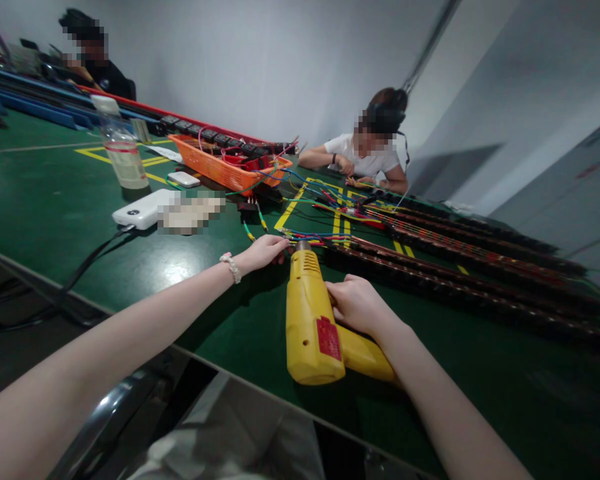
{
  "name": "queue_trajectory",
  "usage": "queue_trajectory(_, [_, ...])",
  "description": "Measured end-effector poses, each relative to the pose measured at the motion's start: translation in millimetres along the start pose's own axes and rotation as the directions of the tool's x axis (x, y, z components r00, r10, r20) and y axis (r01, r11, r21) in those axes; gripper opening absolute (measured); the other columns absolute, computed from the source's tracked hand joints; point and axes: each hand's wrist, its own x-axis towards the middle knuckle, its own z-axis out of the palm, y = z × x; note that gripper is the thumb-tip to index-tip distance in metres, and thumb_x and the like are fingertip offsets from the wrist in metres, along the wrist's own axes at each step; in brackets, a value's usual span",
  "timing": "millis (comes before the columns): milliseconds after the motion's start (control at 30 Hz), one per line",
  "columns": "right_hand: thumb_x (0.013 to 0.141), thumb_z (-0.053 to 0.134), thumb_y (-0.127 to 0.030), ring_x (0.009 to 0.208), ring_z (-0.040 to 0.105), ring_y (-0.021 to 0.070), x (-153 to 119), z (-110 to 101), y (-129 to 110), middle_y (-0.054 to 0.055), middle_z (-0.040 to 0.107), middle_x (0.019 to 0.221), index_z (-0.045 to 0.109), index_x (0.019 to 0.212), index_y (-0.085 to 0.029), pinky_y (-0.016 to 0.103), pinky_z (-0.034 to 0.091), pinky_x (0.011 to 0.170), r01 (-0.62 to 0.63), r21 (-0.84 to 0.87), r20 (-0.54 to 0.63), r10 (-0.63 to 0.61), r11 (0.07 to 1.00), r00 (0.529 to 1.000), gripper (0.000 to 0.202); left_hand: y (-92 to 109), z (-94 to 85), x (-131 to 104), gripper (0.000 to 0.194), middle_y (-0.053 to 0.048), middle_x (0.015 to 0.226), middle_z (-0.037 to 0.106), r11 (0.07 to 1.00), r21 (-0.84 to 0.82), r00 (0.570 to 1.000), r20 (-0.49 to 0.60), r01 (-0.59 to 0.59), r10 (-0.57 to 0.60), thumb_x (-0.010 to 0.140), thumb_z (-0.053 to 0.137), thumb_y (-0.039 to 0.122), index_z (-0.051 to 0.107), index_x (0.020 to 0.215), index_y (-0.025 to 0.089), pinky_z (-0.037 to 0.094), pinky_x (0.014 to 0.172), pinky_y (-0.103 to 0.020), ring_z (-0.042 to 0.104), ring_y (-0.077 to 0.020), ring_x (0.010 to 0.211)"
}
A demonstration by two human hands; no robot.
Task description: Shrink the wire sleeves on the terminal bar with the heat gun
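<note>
Head view: you are working at a green table (80, 220).
Right hand (357, 305): you are gripping the yellow heat gun (313, 320), nozzle pointing away.
Left hand (266, 251): you are pinching coloured wires (307, 235) just beside the nozzle.
Axis: the gun is lying lengthwise toward the wires.
Room: black strips (460, 273) are crowding the right; open table lies left.

No legible text is found; the red label (329, 338) on the yellow heat gun (313, 320) is too blurred.
</note>
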Motion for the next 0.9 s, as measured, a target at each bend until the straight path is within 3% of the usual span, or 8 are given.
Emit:
queue_trajectory(300, [0.074, 0.043, -0.022, 0.075, 0.057, 0.0149, -1.6, 4.7, 11.6, 0.002, 0.063, 0.082, 0.056, 0.088, -0.017, 0.028, 0.029, 0.076, -0.06, 0.003, -0.006, 0.06, 0.998, 0.998, 0.02, 0.3, 0.2, 0.3, 0.046, 0.001, 0.059, 0.048, 0.998, -0.057, 1.0, -0.003, 0.017, -0.017, 0.078, 0.029, 0.052, 0.049, 0.081, 0.011, 0.031, 0.046, -0.011, 0.042, 0.001, 0.048])
queue_trajectory(633, [0.073, 0.043, -0.021, 0.074, 0.053, 0.0159, -17.6, 5.7, 30.7, 0.003, 0.062, 0.078, 0.059, 0.081, -0.018, 0.026, 0.028, 0.068, -0.199, 0.0, -0.005, 0.199, 0.98, 0.98, 0.019, -5.7, -1.5, 3.3, 0.046, 0.001, 0.057, 0.049, 0.999, -0.019, 0.999, 0.021, -0.036, 0.037, 0.078, 0.029, 0.054, 0.047, 0.078, 0.011, 0.032, 0.047, -0.01, 0.04, 0.0017, 0.047])
queue_trajectory(900, [0.074, 0.041, -0.021, 0.081, 0.056, 0.0167, -18.5, 0.3, 25.3, 0.003, 0.062, 0.09, 0.061, 0.085, -0.02, 0.023, 0.031, 0.063, -0.343, 0.067, 0.12, 0.334, 0.937, 0.935, 0.023, -8.1, 0.0, 3.2, 0.05, 0.001, 0.057, 0.051, 0.998, 0.044, 0.999, -0.005, -0.048, 0.048, 0.077, 0.027, 0.056, 0.05, 0.078, 0.011, 0.029, 0.047, -0.011, 0.04, 0.002, 0.046])
